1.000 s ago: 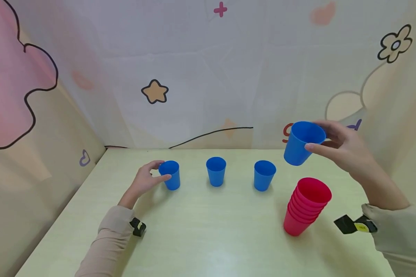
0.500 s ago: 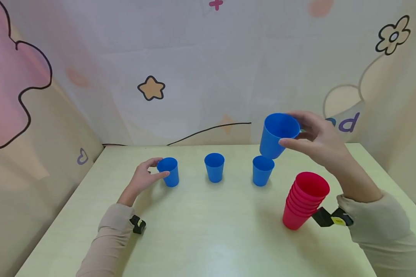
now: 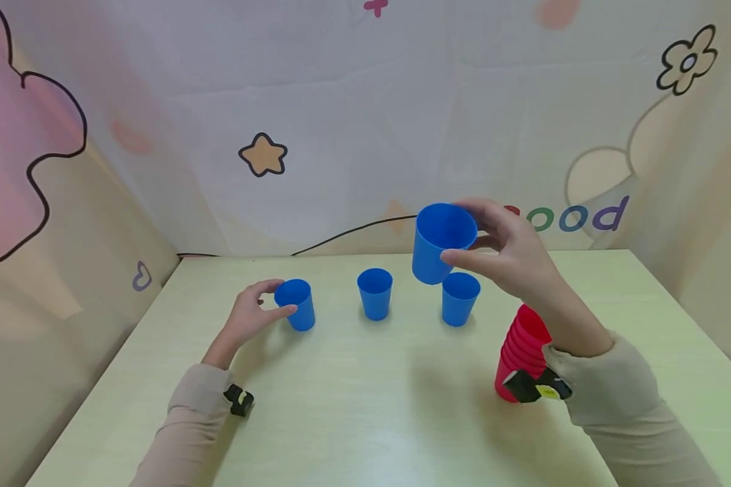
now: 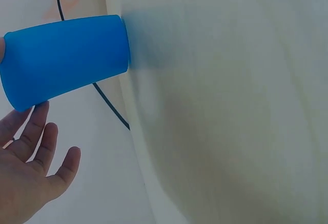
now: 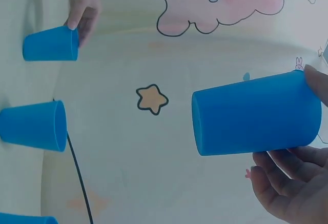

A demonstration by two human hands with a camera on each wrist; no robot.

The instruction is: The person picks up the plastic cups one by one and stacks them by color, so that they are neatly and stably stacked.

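Observation:
My right hand [image 3: 505, 250] holds a blue cup [image 3: 432, 253] in the air by its rim, thumb on the near side and fingers behind. In the right wrist view that held cup [image 5: 256, 116] is well off the table. At the left, my left hand [image 3: 252, 314] grips the rim of another blue cup [image 3: 303, 312], which stands upright on the table. Two more blue cups stand in the same row: a middle cup [image 3: 375, 301] and a right-hand cup [image 3: 457, 308], just below the raised one.
A stack of nested red cups [image 3: 512, 362] stands at the right, partly hidden by my right forearm and wrist camera [image 3: 536, 387]. The pale table [image 3: 353, 406] meets a printed cloth backdrop [image 3: 341, 169] behind the row.
My right hand has carried its blue cup leftward, from above the red stack to above the row's right-hand cup. The left hand keeps its grip in place.

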